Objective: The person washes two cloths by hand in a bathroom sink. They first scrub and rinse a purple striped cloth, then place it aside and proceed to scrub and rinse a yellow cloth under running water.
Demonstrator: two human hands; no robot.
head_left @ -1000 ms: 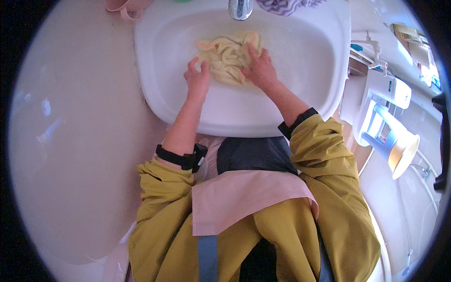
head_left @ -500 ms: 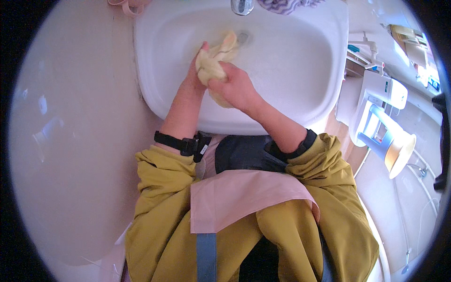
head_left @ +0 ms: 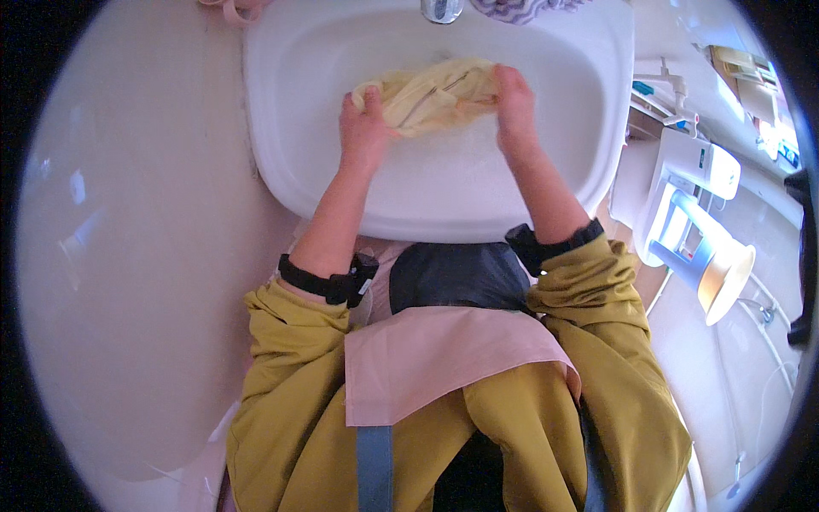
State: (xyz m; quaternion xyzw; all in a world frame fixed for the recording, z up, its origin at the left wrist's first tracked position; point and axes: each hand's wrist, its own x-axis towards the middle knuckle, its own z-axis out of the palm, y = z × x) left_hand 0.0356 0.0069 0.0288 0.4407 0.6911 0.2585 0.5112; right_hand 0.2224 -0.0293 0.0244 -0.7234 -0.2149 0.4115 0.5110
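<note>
A pale yellow cloth with a few darker and orange streaks is stretched sideways above the basin of a white sink. At its left end my left hand grips it, fingers closed round the bunched fabric. My right hand pinches the opposite end, its fingertips partly behind the cloth. Between the two hands the cloth spreads out in loose folds. The drain lies mostly hidden behind its upper edge.
A chrome faucet stands at the sink's far edge, with a purple-and-white patterned cloth beside it. Far left is a pink plastic item. To the right are a white toilet and a blue-and-white stool.
The yellow cloth was bunched up between my two hands; now it is spread out. My right hand has moved right and away from my left, which stays near its former place.
</note>
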